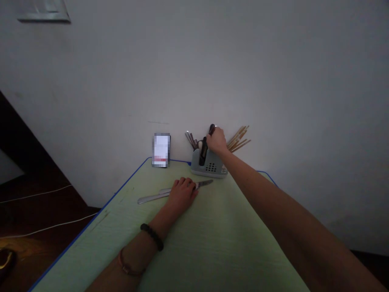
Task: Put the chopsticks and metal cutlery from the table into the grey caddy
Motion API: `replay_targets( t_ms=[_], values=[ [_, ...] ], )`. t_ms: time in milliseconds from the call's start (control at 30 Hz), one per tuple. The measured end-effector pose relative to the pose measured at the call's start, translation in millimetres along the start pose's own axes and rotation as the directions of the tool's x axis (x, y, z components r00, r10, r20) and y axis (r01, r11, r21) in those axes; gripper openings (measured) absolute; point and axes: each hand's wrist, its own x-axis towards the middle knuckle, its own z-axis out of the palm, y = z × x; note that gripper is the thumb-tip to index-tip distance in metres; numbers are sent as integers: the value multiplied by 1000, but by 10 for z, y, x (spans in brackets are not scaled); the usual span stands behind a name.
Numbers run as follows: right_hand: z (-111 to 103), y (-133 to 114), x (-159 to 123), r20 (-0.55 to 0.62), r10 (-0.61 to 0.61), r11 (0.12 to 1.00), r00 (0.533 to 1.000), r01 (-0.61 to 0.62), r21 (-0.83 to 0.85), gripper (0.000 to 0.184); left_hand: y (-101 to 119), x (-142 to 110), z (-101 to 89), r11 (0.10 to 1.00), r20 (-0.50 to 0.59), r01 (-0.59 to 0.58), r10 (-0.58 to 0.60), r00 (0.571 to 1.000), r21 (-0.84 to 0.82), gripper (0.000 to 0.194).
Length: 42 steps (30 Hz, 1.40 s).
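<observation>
My left hand (182, 192) is closed over metal table knives (148, 198) lying on the table, its fingers curled down across their middles. Silvery handles stick out to the left, and a blade (206, 183) points right from under the fingers. At the grey utensil holder (209, 169), my right hand (216, 140) is closed around a black-handled utensil (212, 129); its lower part is hidden, so its kind cannot be made out. Another dark piece (203, 152) stands in the holder's front slot. Metal cutlery (191, 139) leans out on the left, wooden chopsticks (238, 138) on the right.
The pale green table (212, 251) has a blue edge and stands against a white wall (194, 61). A phone (161, 150) with a lit, blurred screen leans upright at the back left. White cables (48, 230) run over the dark floor at left.
</observation>
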Motion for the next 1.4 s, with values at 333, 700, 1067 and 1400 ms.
replay_targets(
  t_ms=[333,700,1067,1400],
  values=[
    [-14,312,-717,-128,-307,929,943,326,177,63,-107,3,1,999,-3,-15,15,1000,-49,23],
    [39,1384,-1683,-6,-196,915,981,185,359,45,-71,-70,-14,1000,81,-5,4,997,14,28],
    [84,1227,-1759,308,-473,879,826,465,102,22,-99,-41,-111,932,309,128,-19,951,-338,14],
    [118,1365,-1626,201,-270,930,942,201,308,5,109,-40,-50,987,184,-7,37,982,-162,28]
  ],
)
